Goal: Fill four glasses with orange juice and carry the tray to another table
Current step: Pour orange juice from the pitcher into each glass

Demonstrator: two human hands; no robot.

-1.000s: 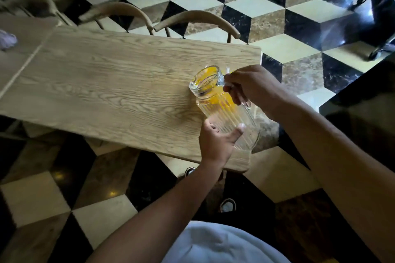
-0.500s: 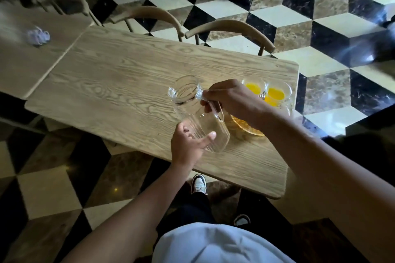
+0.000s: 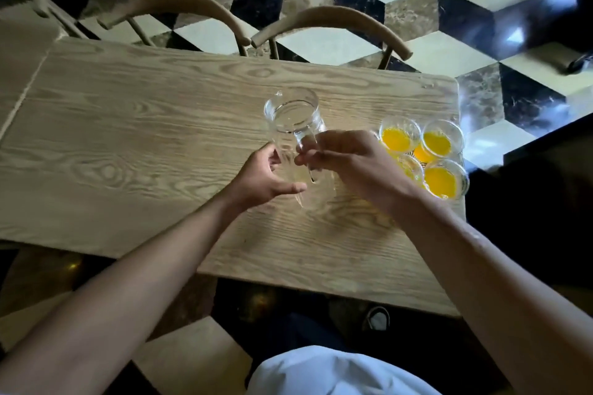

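A clear ribbed glass pitcher [image 3: 292,115], with no juice in it, stands on the wooden table [image 3: 144,144] near its middle. My right hand [image 3: 346,160] grips the pitcher's handle. My left hand [image 3: 266,179] cups its lower side, thumb stretched across the front. To the right, near the table's right edge, stand several glasses of orange juice [image 3: 436,143], close together on an orange tray [image 3: 421,154] that shows only between them. My right wrist hides part of one glass.
Two curved wooden chair backs [image 3: 330,21] stand behind the table's far edge. A second table [image 3: 19,54] adjoins on the left. The floor is patterned in black, cream and brown tiles. A dark surface [image 3: 545,176] lies at the right.
The pitcher went from tilted, with juice in it, to upright with none in it, and now rests on the table left of the glasses. Both hands stayed on it; the view shifted.
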